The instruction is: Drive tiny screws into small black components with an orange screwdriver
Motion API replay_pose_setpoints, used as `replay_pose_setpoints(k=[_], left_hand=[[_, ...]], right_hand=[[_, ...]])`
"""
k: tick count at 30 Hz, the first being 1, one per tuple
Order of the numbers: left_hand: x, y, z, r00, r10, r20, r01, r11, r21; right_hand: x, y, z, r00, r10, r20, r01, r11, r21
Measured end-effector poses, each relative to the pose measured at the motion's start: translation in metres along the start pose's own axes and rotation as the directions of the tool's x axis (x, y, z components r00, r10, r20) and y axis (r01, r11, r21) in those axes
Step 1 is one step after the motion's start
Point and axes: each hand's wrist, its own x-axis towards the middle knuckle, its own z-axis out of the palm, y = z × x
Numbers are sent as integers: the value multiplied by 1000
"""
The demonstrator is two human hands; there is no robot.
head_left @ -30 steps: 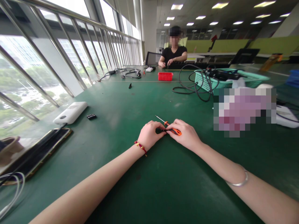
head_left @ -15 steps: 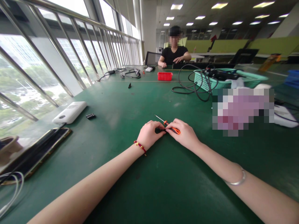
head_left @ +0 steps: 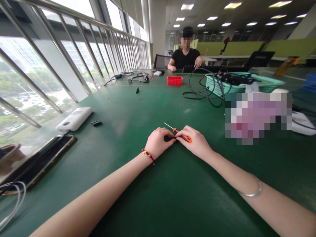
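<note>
My right hand is closed around the orange and black handle of a screwdriver, whose thin metal shaft points up and to the left. Thumb and forefinger of that hand also pinch toward a small dark piece between the two hands. My left hand is closed in a pinch on this same dark piece; its shape is mostly hidden by fingertips. Both hands meet just above the green table. To their left lies a small black part, apart from both hands.
A white power-bank-like block and a phone lie at left. Farther off are a small black piece, a red bin, cables and a teal basket. A person sits across the table.
My hands stay almost in place, with the screwdriver barely shifted. The person across the table has moved one hand slightly to the right.
</note>
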Motion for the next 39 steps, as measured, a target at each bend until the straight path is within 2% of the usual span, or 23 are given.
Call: replay_pose_setpoints(k=[7, 15, 20, 23, 26, 28, 35, 39], left_hand=[[0, -3, 0, 1000, 23, 9, -23, 1000, 6], [-3, 1, -4, 997, 77, 14, -78, 991, 106], [-4, 2, -6, 996, 88, 31, -91, 989, 119], [-4, 1, -6, 996, 89, 28, -92, 989, 118], [-4, 0, -6, 995, 94, 28, -96, 989, 110], [-4, 0, -5, 995, 95, 25, -97, 989, 114], [-4, -1, -5, 996, 85, 17, -87, 989, 118], [-3, -1, -5, 998, 67, 13, -68, 992, 103]], right_hand=[[-1, 1, -1, 1000, -9, -1, 9, 1000, 24], [-2, 1, -4, 1000, -20, -16, 21, 999, 48], [-4, -9, -24, 978, 37, -205, -8, 990, 139], [-9, -19, -41, 940, 84, -330, -19, 980, 197], [-17, -27, -51, 886, 97, -453, -18, 984, 177], [-21, -30, -53, 872, 75, -483, 5, 987, 161], [-24, -33, -49, 870, -27, -492, 115, 982, 148], [-23, -34, -48, 866, -43, -498, 136, 979, 152]])
